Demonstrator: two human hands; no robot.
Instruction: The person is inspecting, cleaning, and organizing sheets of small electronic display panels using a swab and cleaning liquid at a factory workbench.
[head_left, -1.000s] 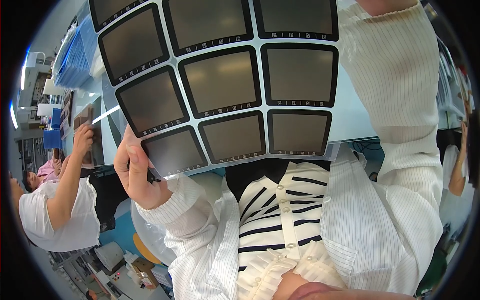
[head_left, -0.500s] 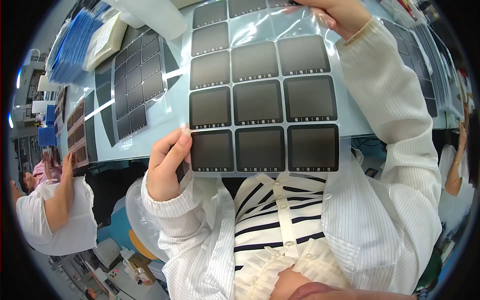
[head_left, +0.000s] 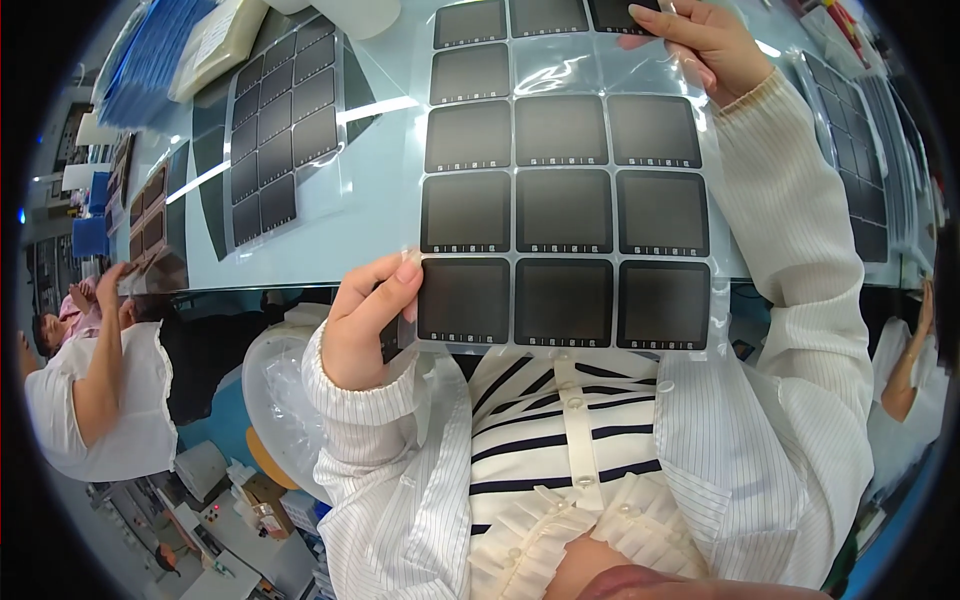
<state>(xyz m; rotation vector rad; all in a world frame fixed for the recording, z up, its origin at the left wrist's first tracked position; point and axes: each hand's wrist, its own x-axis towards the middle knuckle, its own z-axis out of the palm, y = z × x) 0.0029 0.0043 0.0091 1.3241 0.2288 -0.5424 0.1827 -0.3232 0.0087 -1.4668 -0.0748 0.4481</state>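
In front of me I hold up a clear plastic sheet (head_left: 555, 68) that carries rows of dark, rounded rectangular panels with small pale marks along their lower edges. Two places in its second row from the top have no panel, only clear film. My left hand (head_left: 368, 318) pinches the sheet's left edge near the bottom row, thumb on top. Part of something dark shows beneath that hand; I cannot make out what it is. Up at the top right, my right hand (head_left: 715, 42) grips the sheet by its far corner, its fingers over a dark panel.
A similar panel sheet (head_left: 288, 130) lies on the glassy table (head_left: 375, 200) to the left. Behind it are a blue stack (head_left: 155, 70), a cream-coloured pack (head_left: 218, 50) and a white cylinder (head_left: 362, 14). More sheets (head_left: 850, 150) are stacked at right. Co-workers' arms (head_left: 100, 370) show at left and right.
The sheet and both my hands sit further right in the picture. More of the sheet's top row and of my right hand's fingers now shows. Both hands have kept their hold.
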